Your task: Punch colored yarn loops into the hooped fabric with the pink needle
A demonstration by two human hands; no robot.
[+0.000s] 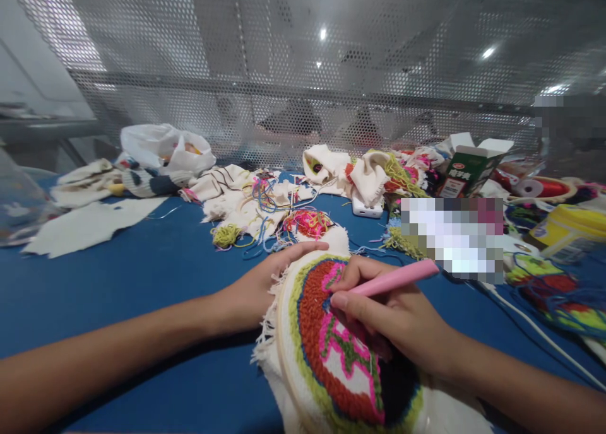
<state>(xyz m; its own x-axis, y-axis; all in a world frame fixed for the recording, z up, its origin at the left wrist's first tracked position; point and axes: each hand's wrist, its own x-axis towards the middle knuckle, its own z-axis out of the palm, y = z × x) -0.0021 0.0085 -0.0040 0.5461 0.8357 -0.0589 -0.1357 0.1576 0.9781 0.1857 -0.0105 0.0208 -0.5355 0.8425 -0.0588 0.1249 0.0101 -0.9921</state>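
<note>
My right hand [398, 317] is closed around a pink punch needle [395, 279], its tip down at the cloth and hidden behind my fingers. Beneath it, tilted toward me, is a round embroidery hoop [284, 346] stretched with white cloth. Rust-red yarn loops [315, 333] fill the left of the design, inside a yellow-green border [296, 295]. Pink and green lines run through the middle, and a black area lies at lower right, partly under my hand. My left hand [279, 276] grips the hoop's far left edge, one finger stretched along the top and the others hidden.
Yarn scraps [265, 197] and cloth pieces [230, 191] lie beyond the hoop. A white plastic bag [165, 147] sits at back left. To the right are a green box [466, 169], a yellow tub [572, 229] and a white cable [544, 336]. A perforated metal screen [284, 62] stands behind the blue table [142, 276].
</note>
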